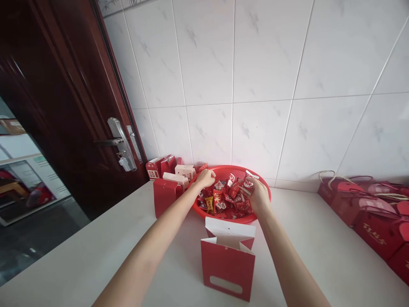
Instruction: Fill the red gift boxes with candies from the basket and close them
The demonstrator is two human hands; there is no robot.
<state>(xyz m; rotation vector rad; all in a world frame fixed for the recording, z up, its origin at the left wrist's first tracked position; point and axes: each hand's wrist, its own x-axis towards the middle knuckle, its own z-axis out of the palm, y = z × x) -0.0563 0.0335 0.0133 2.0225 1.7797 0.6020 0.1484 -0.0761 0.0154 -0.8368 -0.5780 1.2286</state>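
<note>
A red plastic basket stands against the wall with many wrapped candies in it, mostly red, one yellow. Over its left rim is my left hand, fingers curled together; whatever they hold, if anything, is hidden. My right hand, at the basket's right side, grips red and white candy packets between thumb and fingers. In front of the basket, between my forearms, a red paper box stands upright with its top open and a clear oval window low on its front. Neither hand touches this box.
Several red and cream boxes stand left of the basket. Red gift bags with rope handles line the right side of the white table. Behind are a tiled wall and, at left, a dark wooden door with keys.
</note>
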